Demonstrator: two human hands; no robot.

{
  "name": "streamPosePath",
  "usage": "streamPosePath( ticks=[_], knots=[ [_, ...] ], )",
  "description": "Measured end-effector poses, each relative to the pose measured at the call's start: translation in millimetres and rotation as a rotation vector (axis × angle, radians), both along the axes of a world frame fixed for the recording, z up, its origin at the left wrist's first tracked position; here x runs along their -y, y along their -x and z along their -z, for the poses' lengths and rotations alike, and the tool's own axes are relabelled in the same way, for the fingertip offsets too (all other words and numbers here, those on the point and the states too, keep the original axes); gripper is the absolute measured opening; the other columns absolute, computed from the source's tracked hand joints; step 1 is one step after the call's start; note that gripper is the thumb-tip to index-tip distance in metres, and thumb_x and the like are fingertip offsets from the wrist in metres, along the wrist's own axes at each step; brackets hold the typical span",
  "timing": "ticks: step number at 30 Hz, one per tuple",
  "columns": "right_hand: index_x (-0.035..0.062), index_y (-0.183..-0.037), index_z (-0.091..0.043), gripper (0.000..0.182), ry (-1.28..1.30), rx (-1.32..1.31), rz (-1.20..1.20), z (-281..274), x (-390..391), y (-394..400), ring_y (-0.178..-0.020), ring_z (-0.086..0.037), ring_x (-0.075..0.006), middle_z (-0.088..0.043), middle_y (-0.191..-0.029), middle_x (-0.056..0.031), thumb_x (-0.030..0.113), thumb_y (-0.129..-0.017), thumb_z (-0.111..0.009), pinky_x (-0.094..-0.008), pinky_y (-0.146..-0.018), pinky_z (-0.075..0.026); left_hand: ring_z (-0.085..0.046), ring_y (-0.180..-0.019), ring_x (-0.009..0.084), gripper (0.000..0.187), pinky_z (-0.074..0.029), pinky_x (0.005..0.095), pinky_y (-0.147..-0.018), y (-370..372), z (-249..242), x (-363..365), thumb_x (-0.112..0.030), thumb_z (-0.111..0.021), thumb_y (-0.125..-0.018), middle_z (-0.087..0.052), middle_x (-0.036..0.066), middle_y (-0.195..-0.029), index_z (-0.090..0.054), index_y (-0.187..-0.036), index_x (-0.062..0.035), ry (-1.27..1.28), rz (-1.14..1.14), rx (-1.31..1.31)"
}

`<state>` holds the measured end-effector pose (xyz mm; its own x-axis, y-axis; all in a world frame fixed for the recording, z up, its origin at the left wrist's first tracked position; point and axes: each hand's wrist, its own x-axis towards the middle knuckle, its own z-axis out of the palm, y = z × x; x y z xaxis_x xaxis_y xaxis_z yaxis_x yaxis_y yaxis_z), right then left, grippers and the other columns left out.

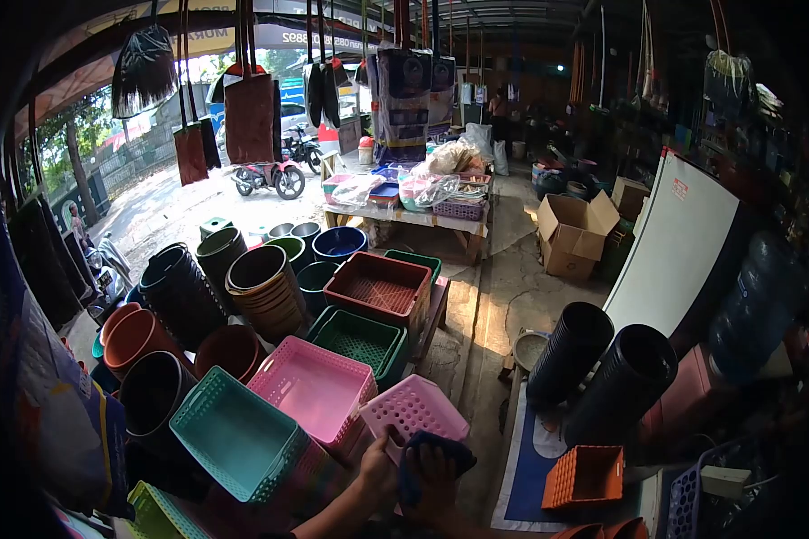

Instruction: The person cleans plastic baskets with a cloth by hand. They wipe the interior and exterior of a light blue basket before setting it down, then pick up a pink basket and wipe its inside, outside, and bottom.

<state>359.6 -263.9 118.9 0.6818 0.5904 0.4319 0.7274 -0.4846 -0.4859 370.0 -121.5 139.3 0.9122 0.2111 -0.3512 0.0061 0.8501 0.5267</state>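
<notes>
My left hand (377, 469) grips the near edge of a small pink plastic basket (415, 406) with round holes, held tilted in the air. Bunched under my right hand (431, 481) is a dark blue cloth (459, 455), pressed against the basket's lower right side. Part of the basket is hidden behind the cloth and both hands. Just left of my hands stand a stack of larger pink baskets (307, 382) and a teal basket stack (234, 431). Beyond them are a green basket (355, 341) and a red-brown crate (377, 292).
Nested black pots (571, 350) and an orange basket stack (584, 476) stand to the right. Further back are an open cardboard box (573, 235) and a low table (409, 220) with wrapped goods. Stacked buckets (265, 287) fill the left. Bags (249, 117) hang overhead.
</notes>
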Motion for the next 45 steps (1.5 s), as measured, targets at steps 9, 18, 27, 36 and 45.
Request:
streamPosePath(
  ticks=[9,18,27,36,45],
  knots=[
    [0.0076,-0.147,-0.032,0.076,-0.161,0.155,0.064,-4.2,-13.3,-5.1,-0.127,-0.031,-0.0559,-0.03,-0.142,-0.0351,0.049,-0.087,-0.051,-0.0703,-0.103,-0.019,-0.057,-0.116,0.0307,0.079,-0.047,0.0443,-0.101,-3.4,32.1,6.3,-0.068,-0.018,-0.094,-0.058,0.016,-0.127,-0.047,-0.133,-0.0065,0.113,0.157,-0.116],
    [-0.0028,-0.151,-0.014,0.076,-0.308,0.021,0.335,-40.4,8.8,-42.3,-0.144,-0.006,-0.0495,-0.008,-0.154,-0.034,0.031,-0.092,-0.047,-0.0554,-0.115,-0.001,-0.056,-0.119,0.0285,0.067,-0.048,0.0407,-0.103,18.3,60.7,20.0,-0.056,-0.033,-0.098,-0.053,0.017,-0.135,-0.043,-0.137,-0.0025,0.822,0.254,0.158],
    [-0.0026,-0.145,-0.029,0.059,-0.956,-0.468,0.295,-7.0,55.6,-85.3,-0.135,-0.034,-0.0321,-0.035,-0.146,-0.02,0.03,-0.098,-0.044,-0.0425,-0.112,-0.023,-0.057,-0.118,0.0337,0.05,-0.05,0.0467,-0.098,54.7,34.3,5.6,-0.029,-0.044,-0.101,-0.05,0.024,-0.135,-0.037,-0.14,0.0027,0.426,0.295,0.246],
    [-0.0043,-0.128,-0.051,0.052,-1.052,-1.451,0.082,-26.5,113.1,-95.4,-0.108,-0.062,-0.0263,-0.062,-0.119,-0.0172,0.039,-0.099,-0.045,-0.0373,-0.095,-0.047,-0.063,-0.101,0.0231,0.056,-0.053,0.0376,-0.088,66.2,48.8,-48.6,-0.046,-0.043,-0.1,-0.063,0.013,-0.114,-0.051,-0.128,0.0012,-0.411,0.113,0.048],
    [-0.0051,-0.115,-0.06,0.042,-0.794,-1.533,0.015,-28.6,119.7,-129.3,-0.087,-0.068,-0.0204,-0.069,-0.101,-0.013,0.031,-0.096,-0.052,-0.0278,-0.084,-0.051,-0.053,-0.08,0.0071,0.053,-0.046,0.0245,-0.073,76.1,24.2,-33.9,-0.049,-0.049,-0.098,-0.061,0.001,-0.095,-0.054,-0.118,-0.0005,-0.831,0.178,0.264]
  ],
)
